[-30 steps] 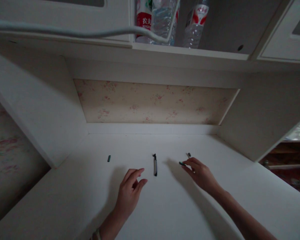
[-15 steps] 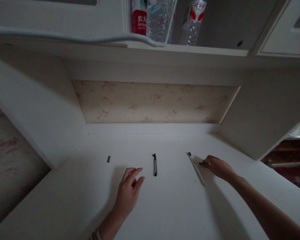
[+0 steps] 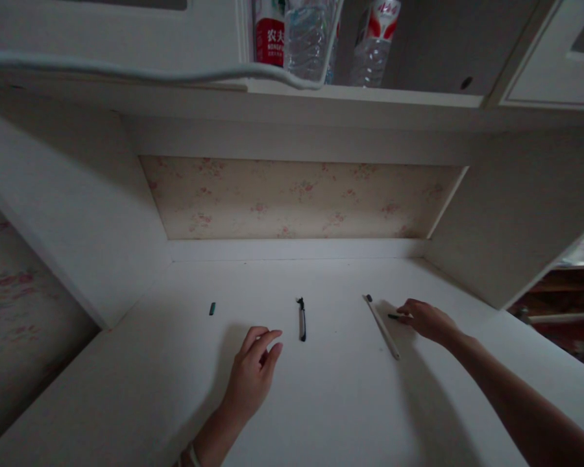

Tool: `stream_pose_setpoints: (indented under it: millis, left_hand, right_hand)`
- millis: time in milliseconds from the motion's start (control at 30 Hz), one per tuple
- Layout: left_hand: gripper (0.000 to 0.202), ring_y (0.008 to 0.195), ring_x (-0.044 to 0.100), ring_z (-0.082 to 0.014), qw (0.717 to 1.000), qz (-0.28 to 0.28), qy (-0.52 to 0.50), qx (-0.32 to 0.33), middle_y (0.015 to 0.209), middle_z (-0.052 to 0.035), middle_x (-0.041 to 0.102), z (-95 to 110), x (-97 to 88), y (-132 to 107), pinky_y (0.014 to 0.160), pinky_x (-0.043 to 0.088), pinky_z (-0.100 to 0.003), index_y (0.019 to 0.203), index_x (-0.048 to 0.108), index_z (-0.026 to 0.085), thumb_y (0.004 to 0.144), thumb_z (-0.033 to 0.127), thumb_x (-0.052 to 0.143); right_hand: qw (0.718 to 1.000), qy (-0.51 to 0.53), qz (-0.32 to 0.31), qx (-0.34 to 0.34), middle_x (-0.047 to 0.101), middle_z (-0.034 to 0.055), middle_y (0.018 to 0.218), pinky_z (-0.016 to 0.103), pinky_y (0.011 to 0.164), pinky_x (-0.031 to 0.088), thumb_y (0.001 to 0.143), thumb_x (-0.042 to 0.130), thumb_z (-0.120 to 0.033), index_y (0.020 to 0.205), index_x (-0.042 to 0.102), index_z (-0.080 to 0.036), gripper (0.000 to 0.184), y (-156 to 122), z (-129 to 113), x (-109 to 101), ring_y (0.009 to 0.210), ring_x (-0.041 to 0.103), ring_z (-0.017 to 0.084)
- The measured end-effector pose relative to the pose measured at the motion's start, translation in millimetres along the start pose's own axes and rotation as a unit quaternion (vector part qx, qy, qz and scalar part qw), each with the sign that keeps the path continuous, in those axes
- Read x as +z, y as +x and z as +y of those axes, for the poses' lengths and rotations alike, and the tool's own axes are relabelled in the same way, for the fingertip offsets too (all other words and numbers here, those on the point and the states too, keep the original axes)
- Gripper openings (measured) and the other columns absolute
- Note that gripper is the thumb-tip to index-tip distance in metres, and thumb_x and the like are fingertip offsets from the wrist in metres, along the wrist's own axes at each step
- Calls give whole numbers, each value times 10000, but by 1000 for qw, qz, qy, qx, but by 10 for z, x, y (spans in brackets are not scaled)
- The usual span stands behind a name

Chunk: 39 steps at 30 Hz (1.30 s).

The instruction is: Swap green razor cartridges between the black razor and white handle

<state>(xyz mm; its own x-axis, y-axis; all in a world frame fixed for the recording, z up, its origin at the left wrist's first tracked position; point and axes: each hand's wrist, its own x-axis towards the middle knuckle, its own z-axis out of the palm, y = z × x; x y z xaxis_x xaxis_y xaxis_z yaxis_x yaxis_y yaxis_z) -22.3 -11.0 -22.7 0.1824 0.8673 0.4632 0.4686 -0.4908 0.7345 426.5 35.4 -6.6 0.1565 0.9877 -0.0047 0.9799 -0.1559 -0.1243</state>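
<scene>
My right hand [image 3: 425, 320] pinches a small, thin dark green piece [image 3: 393, 316] between thumb and fingertips, low over the white tabletop [image 3: 331, 402]. Most of the piece is covered by the fingers, so its kind does not show. Just left of it lies a slim white stick with a dark end [image 3: 383, 327], slanting toward me. My left hand [image 3: 253, 370] hovers with curved fingers, thumb and forefinger apart, nothing between them. To its right lies a slender black item with a knobbly top [image 3: 302, 321]. Beyond it, to the left, rests a small dark green rectangular piece [image 3: 212, 309].
White side panels [image 3: 486, 220] flank the tabletop, and a floral back panel [image 3: 296, 198] closes the rear. Overhead, a cabinet shelf holds a red-labelled bottle [image 3: 269, 39] and other clear plastic bottles [image 3: 372, 52]. A pale cable [image 3: 150, 72] droops across the cabinet front.
My right hand has shifted very slightly right, and a bit more of the dark green piece shows. My left hand has barely moved. The things on the tabletop stay in place.
</scene>
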Motion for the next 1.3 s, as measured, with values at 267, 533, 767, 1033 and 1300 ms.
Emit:
stream_pose_setpoints:
  millis: [267,533,767,1033,1300]
  left_hand:
    - [251,600,536,-109,999,29,19,-22,977,-58,554,-43,-149,103,587,478,-245,1020,649,204,919,343,466]
    - [242,751,600,-138,980,-82,175,-45,950,-25,611,-229,-375,170,748,461,-255,944,659,231,923,268,420]
    - [314,1083,544,-206,948,-72,295,-97,1140,-89,566,-996,-1010,505,1006,366,-326,1131,598,175,851,212,462]
    - [521,1203,511,-252,957,-143,221,-120,1277,-109,583,-1440,-1263,866,1054,338,-348,1195,596,148,684,250,599]
    - [466,994,609,-292,974,-87,132,-160,1087,-112,680,-1383,-1265,884,901,442,-386,1045,683,177,611,346,691]
  right_hand:
    - [996,58,74,-4,703,47,1013,277,769,444,906,422,-320,972,710,-248,304,-275,-556,74,911,642,231]
    - [966,257,16,-39,718,64,909,276,707,467,923,359,-479,1057,668,-201,436,-556,-2018,318,815,666,220]
    - [987,157,35,12,654,155,1042,393,721,457,900,400,-536,1075,636,-173,467,-391,-2592,466,880,644,321]
    - [979,200,34,16,643,173,1032,394,750,439,918,361,-294,962,653,-153,328,-428,-2591,494,874,643,310]
    - [913,407,-8,-40,674,117,977,318,757,470,946,323,-358,1017,519,-185,270,-573,-2612,548,879,654,224]
